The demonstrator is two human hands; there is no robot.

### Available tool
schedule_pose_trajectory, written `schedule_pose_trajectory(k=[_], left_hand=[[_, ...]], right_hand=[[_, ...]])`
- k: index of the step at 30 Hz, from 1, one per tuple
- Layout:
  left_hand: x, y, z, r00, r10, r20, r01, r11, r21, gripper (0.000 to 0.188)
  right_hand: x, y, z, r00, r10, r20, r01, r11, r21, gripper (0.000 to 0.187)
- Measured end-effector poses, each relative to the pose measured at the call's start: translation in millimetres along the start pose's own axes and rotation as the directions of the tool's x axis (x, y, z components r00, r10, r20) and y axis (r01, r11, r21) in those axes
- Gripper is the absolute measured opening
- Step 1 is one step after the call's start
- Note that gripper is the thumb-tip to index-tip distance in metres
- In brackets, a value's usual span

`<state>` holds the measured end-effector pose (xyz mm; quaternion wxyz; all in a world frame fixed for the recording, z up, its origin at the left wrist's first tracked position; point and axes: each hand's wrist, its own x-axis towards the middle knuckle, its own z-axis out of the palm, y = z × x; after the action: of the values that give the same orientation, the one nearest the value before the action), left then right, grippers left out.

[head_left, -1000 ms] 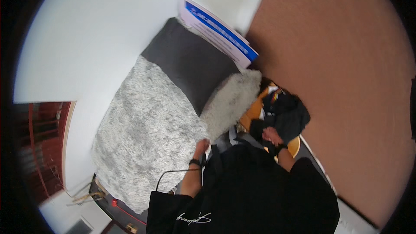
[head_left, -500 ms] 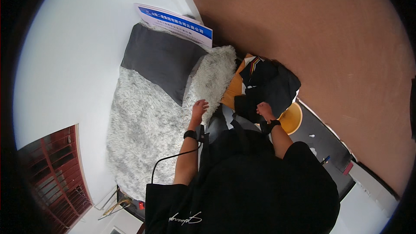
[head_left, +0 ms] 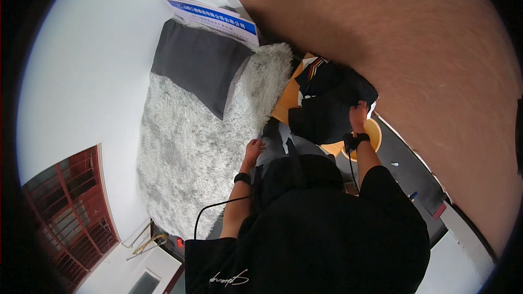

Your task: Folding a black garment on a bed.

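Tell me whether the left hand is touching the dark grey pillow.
Apart: in the head view, a stretch of shaggy blanket shows between the left hand and the dark grey pillow.

White signboard [head_left: 213, 20]: blue band [head_left: 211, 16] carried a row of white characters; smaller print ran beneath. Black T-shirt's left sleeve [head_left: 210, 258] bore white cursive script [head_left: 230, 279].

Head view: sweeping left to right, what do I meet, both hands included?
Red-framed window → dark grey pillow → left hand → black clothing, with the right hand over its right part → small reddish item by the wall's foot.
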<state>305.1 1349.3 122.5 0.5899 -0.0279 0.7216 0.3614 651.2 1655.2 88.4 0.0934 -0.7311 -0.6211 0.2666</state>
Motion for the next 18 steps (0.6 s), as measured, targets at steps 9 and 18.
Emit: schedule_pose_trajectory(k=[9,18], left_hand=[[-23.4,-35.2,17.9,0.999,0.044,0.001,-0.043,0.998,-0.051,0.027],[-43.2,-74.6,18.1,0.999,-0.044,0.011,0.044,0.999,0.006,0.029]], right_hand=[[47.6,-56.3,-22.8,0.968,-0.248,-0.048,0.225,0.933,-0.282,0.067],[49.6,-87.4,-10.1,0.951,-0.076,0.301,0.186,0.915,-0.358,0.063]])
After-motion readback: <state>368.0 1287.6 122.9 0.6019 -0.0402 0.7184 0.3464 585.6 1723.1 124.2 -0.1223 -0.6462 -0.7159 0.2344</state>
